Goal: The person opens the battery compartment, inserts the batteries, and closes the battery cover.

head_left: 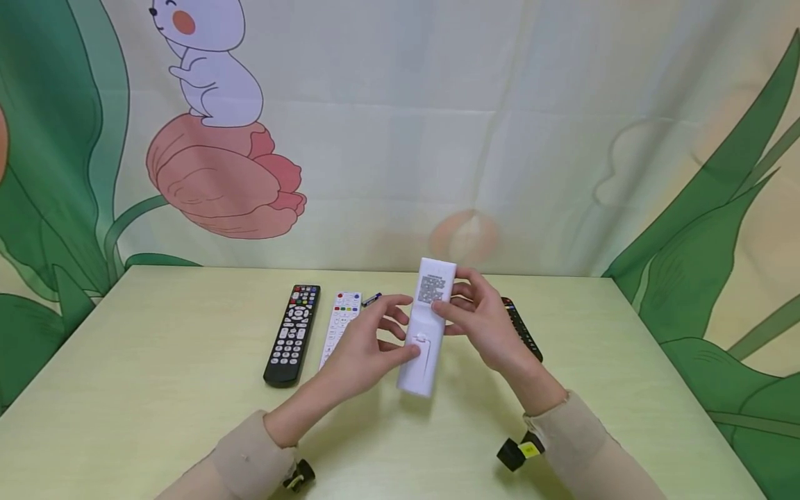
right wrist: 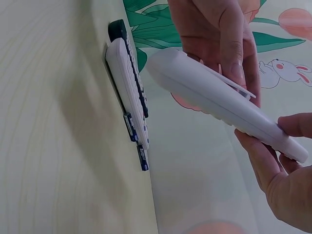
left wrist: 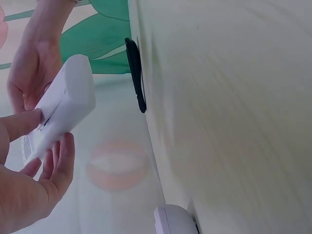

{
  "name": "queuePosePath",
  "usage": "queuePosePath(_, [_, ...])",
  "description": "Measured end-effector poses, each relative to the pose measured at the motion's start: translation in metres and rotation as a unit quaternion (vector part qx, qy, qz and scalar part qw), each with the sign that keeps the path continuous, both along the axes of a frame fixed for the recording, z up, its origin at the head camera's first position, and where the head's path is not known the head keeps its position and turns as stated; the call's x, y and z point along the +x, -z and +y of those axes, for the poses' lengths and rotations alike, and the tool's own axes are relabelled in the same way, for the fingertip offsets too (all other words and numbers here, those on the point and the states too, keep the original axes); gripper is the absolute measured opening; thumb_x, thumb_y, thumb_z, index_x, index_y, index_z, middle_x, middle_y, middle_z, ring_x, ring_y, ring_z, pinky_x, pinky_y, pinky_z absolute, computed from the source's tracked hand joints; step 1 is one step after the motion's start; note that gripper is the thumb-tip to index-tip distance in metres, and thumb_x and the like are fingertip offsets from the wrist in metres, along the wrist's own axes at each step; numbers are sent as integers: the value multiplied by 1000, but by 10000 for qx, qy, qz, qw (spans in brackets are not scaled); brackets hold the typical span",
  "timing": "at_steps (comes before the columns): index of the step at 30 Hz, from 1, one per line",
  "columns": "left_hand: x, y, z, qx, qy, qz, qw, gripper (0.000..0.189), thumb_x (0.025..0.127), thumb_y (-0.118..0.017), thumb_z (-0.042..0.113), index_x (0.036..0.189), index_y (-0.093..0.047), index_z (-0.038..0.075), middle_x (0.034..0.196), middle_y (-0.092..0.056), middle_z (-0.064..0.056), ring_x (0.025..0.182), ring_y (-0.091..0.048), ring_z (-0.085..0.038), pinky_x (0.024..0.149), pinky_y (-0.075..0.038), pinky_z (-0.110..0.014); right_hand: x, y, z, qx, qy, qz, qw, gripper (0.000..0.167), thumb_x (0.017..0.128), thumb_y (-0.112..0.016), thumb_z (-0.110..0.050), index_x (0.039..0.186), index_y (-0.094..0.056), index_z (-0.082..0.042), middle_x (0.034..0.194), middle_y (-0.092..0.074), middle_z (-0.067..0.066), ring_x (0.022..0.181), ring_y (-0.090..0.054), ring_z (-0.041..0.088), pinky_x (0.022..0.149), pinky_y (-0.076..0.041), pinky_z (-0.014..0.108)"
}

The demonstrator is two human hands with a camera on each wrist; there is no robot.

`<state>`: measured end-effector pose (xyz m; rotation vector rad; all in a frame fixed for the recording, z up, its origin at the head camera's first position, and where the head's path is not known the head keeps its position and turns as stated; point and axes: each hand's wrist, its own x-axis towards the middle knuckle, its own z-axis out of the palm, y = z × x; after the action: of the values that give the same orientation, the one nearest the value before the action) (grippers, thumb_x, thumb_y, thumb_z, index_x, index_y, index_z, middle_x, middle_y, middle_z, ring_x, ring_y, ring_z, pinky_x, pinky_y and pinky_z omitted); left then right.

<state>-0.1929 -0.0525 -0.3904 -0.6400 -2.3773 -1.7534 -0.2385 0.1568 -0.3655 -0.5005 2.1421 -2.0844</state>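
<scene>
A white remote control is held up above the table, its back with the printed label facing the head camera. My right hand grips its label end, thumb on the back and fingers beneath. At the lower half, my left hand holds the left edge, with its thumb on the battery cover. In the right wrist view, one end of that battery cover stands slightly raised from the body. The inside of the battery compartment is hidden.
On the table to the left lie a black remote and another white remote. Two small batteries lie beside that white remote. Another black remote is partly behind my right hand. A printed curtain hangs behind the table.
</scene>
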Motion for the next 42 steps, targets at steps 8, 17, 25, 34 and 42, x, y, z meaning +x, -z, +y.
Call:
queuePosePath(8, [0, -2, -1, 220, 104, -436, 9988, 62, 85, -80, -3, 138, -52, 9, 110, -59, -12, 95, -63, -27, 79, -61, -38, 2, -3, -2, -29, -46, -4, 10000, 52, 96, -68, 1, 142, -43, 0, 120, -59, 22, 102, -67, 29, 76, -63, 44])
queuePosePath(17, [-3, -2, 1, 446, 134, -581, 9972, 61, 84, -79, -5, 136, -49, 8, 108, -57, -14, 92, -61, -27, 75, -58, -35, 3, -3, -4, 34, -40, 70, 10000, 51, 97, -67, 0, 142, -43, 0, 122, -59, 24, 102, -67, 31, 76, -63, 43])
queuePosePath(25, [-1, -1, 0, 385, 63, -614, 9974, 59, 86, -78, -3, 137, -49, 8, 110, -57, -14, 93, -60, -27, 76, -58, -34, 3, -2, -5, -40, -50, 56, 10000, 52, 95, -68, 2, 141, -44, 1, 120, -60, 23, 101, -68, 29, 76, -63, 44])
queuePosePath(34, [2, -1, 3, -13, -87, -417, 9991, 54, 90, -75, -1, 137, -51, 8, 107, -59, -11, 91, -62, -24, 72, -57, -32, 3, -3, -3, -80, 69, 37, 9999, 52, 96, -69, -1, 142, -44, 0, 123, -59, 23, 104, -68, 31, 78, -62, 45])
queuePosePath(42, [5, 0, 3, -281, 20, -299, 9992, 62, 89, -80, 6, 141, -48, 8, 109, -58, -11, 88, -60, -24, 69, -60, -31, 2, -5, -2, -173, 207, 110, 9996, 52, 96, -70, 1, 141, -44, -1, 119, -60, 21, 101, -68, 28, 78, -62, 45])
